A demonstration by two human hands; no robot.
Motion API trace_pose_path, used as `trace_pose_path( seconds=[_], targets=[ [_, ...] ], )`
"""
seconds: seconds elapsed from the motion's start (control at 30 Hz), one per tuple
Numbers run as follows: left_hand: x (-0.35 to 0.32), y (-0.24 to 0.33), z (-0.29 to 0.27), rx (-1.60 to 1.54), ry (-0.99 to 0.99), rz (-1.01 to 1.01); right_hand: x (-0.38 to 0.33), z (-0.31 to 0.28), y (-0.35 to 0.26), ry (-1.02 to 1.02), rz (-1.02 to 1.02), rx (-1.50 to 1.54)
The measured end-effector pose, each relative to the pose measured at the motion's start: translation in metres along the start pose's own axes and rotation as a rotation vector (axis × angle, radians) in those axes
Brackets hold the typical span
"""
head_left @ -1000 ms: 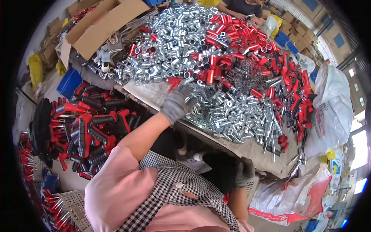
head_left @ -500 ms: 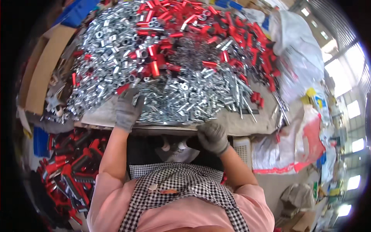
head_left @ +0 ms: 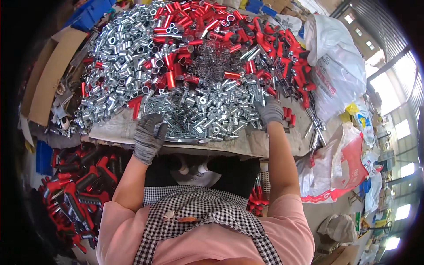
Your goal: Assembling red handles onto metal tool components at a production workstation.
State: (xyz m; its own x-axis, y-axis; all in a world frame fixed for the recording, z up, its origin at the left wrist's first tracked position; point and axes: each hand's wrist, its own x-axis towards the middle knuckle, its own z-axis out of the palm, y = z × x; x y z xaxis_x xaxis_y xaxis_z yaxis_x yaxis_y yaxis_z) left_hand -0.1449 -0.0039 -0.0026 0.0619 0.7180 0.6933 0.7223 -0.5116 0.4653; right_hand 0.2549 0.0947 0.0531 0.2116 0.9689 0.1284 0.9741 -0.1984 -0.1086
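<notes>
Grey knitted gloves cover both hands. My left hand (head_left: pixel 150 138) is over the table's near edge, fingers bent and thumb apart, with nothing visible between them. Just beyond its fingertips lies a red tube (head_left: pixel 136 108). Thin metal pins (head_left: pixel 170 115) lie to its right. Farther right, my right hand (head_left: pixel 270 112) reaches into the right edge of the small silver parts (head_left: pixel 216 110), beside slim metal rods (head_left: pixel 254 90). Its fingers look drawn together at the tips, and whatever they grip is hidden. Small red pieces (head_left: pixel 289 115) lie right of that hand.
Silver sleeves (head_left: pixel 121 53) heap at left. Red tubes (head_left: pixel 171 79), dark wire springs (head_left: pixel 214 59) and red-handled parts (head_left: pixel 282 48) fill the back. A cardboard box (head_left: pixel 55 79) borders the left, white sacks (head_left: pixel 338 66) the right. More red-black tools (head_left: pixel 79 190) pile below left.
My right hand has moved from the table's near edge, forward and right, into the metal parts. My left hand has drawn back slightly toward me, leaving a red tube beyond its fingertips.
</notes>
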Motion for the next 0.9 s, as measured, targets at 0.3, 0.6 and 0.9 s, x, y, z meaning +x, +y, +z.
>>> trace_pose_path(
  seconds=[0.3,0.6,0.9],
  targets=[
    [0.003,0.053,-0.007,-0.212,-0.111,0.018,0.039,0.036,0.046,-0.028,0.049,0.412],
    [-0.006,0.097,0.015,-1.003,-0.348,-0.383,-0.198,0.037,-0.046,0.207,-0.487,0.913],
    [-0.018,0.105,0.01,-0.993,-0.223,-0.413,-0.24,0.042,-0.103,-0.474,-0.353,1.563]
  ],
)
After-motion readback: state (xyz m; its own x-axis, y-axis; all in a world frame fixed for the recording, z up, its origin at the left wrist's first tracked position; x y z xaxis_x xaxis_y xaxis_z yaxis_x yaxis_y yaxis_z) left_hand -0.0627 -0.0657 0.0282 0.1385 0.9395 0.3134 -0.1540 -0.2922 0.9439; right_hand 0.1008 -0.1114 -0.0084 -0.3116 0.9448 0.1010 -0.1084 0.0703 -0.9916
